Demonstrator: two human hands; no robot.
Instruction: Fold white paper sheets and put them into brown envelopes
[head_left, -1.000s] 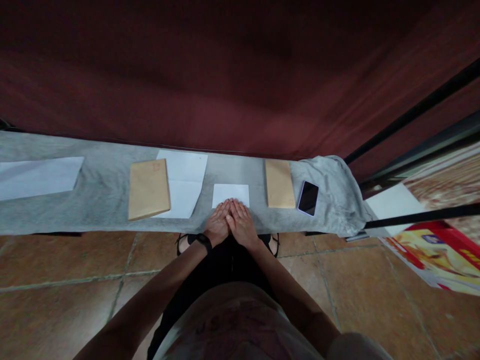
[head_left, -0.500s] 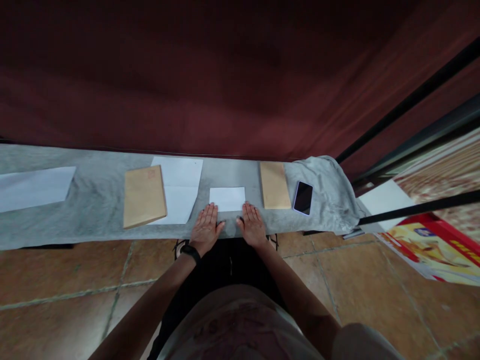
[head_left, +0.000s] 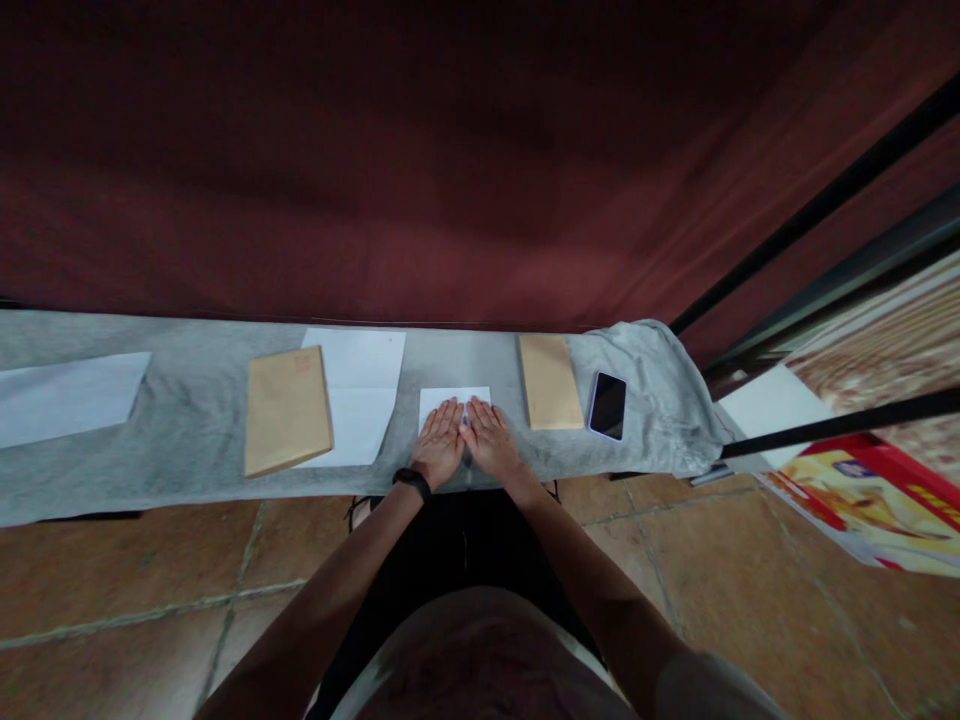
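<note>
A small white sheet of paper (head_left: 454, 393), apparently folded, lies on the grey cloth in front of me, partly covered by my hands. Flat on its left half rests my left hand (head_left: 441, 440), fingers stretched out. My right hand (head_left: 489, 440) lies on the right half, also flat and open. The two hands are side by side and nearly touching over the paper's middle. Left of them, a brown envelope (head_left: 287, 412) overlaps a larger white sheet (head_left: 369, 400) with a crease across it. To the right lies another brown envelope (head_left: 550, 383).
A phone (head_left: 607, 406) lies right of the second envelope. Another white sheet (head_left: 71, 398) is at the far left of the narrow cloth-covered table (head_left: 195, 400). Behind hangs a dark red curtain (head_left: 450, 230). Black bars (head_left: 840, 425) and a printed box (head_left: 862, 490) stand at the right.
Both hands have moved inward from the paper's lower corners to its middle and now cover its lower part. The view has tilted slightly, so the table appears a little lower.
</note>
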